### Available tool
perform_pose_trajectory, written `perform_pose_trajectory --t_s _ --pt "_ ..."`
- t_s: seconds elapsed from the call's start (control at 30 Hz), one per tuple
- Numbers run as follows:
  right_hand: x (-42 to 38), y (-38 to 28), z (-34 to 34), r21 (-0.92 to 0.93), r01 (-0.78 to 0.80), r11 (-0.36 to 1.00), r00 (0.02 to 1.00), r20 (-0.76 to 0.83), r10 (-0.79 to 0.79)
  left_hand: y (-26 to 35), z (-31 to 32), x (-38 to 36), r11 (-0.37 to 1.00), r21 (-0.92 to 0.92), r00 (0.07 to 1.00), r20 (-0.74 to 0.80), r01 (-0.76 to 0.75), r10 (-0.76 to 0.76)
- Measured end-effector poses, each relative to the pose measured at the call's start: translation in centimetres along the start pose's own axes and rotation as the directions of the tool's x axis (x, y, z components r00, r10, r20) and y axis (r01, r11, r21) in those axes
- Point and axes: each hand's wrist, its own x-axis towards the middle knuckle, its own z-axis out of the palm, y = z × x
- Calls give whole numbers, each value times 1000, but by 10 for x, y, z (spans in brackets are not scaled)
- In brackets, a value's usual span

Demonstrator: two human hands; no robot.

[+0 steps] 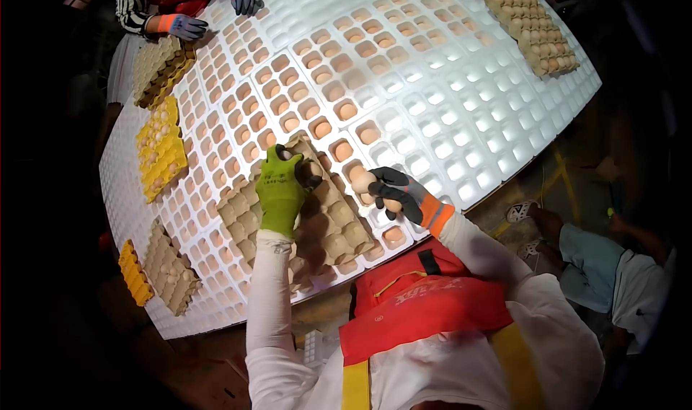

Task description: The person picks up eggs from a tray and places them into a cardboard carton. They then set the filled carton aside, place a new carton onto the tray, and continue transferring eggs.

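My left hand (282,190), in a green glove, is over a grey cardboard egg tray (339,226), its fingers curled around an egg (311,169). The palm side is turned away, so any other eggs in it are partly hidden. To the right, my right hand (405,196), in a dark grey and orange glove, grips eggs (364,182) above the white foam egg tray (422,154). One more egg (393,205) shows under its fingers. The cardboard tray rests on the foam trays, and most of its visible cups hold no egg.
Foam trays cover the table, many pockets filled with eggs. Yellow egg trays (162,150) and a cardboard tray (171,271) lie left; a full egg tray (533,35) stands far right. Across the table are a co-worker's gloved hands (184,26). Another person (591,266) is at right.
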Motion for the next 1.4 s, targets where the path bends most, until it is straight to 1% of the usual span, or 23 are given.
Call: perform_pose_trajectory --t_s 0.13,0.2,0.27,0.33,0.4,0.43,0.47,0.53,0.6,0.67,0.73,0.8,0.83,0.87,0.9,0.93,0.97,1.07,1.1,1.13,1.2,1.33,1.4 --pt "-2 -18 -43 -148 -56 987 950 -313 7 -7 18 18 989 134 988 149 -64 43" --pt "20 -30 -64 -702 276 657 708 -314 -633 2 -3 22 999 45 979 205 -13 4" --pt "33 -55 -70 -887 -61 458 714 -360 -601 -18 -1 20 967 -236 975 218 96 -43" --pt "58 -57 -78 -979 -144 141 767 -201 -610 -17 3 26 876 -452 980 167 170 -104" --pt "61 -74 -70 -954 -202 223 843 -285 -457 19 3 47 822 -564 997 65 78 -49" --pt "66 -73 -77 -936 -141 322 810 -296 -506 36 19 62 776 -623 995 56 99 -82" --pt "73 -66 -87 -907 -74 415 778 -313 -546 53 32 78 847 -527 994 -113 -69 11" --pt "106 -55 -109 -911 95 400 600 -269 -754 86 57 108 923 -383 990 -127 15 -68" --pt "136 -74 -116 -891 64 449 681 -290 -672 96 91 129 944 -320 992 -77 74 -104" --pt "152 -87 -123 -951 32 307 756 -178 -630 96 97 118 903 -421 982 -117 85 -146" --pt "170 -59 -150 -827 289 482 679 -177 -712 97 88 97 835 -544 988 -65 82 -139" --pt "102 -78 -112 -722 492 486 606 -117 -787 100 66 60 715 -691 994 57 108 -94" --pt "65 -90 -86 -608 585 536 597 -124 -792 107 57 45 815 -573 995 94 81 -33" --pt "69 -75 -78 -522 688 504 559 -61 -827 117 53 34 894 -447 990 140 38 28" --pt "67 -64 -77 -724 607 328 539 72 -839 122 59 28 907 -412 990 68 -87 126" --pt "63 -56 -78 -861 498 103 538 214 -815 121 72 21 952 -302 974 197 -44 108" --pt "69 -38 -88 -916 391 -94 564 319 -762 120 80 14 940 -335 988 110 -64 106" --pt "74 -15 -95 -493 574 654 688 -143 -712 130 68 5 856 -516 999 -36 9 -32" --pt "54 -37 -95 -522 499 692 693 -239 -680 138 67 -3 749 -653 991 14 112 -135" --pt "50 -47 -94 -120 580 806 748 -313 -585 146 69 -10 743 -666 993 -25 68 -113" --pt "47 -49 -98 -44 655 754 706 -320 -632 157 94 -20 890 -442 993 -77 -114 89" --pt "30 -41 -71 -275 506 817 768 -286 -572 152 73 -34 891 -452 998 -59 -42 17" --pt "26 -21 -48 -137 498 857 832 -206 -516 115 16 -54 942 -335 994 -111 -19 -19"
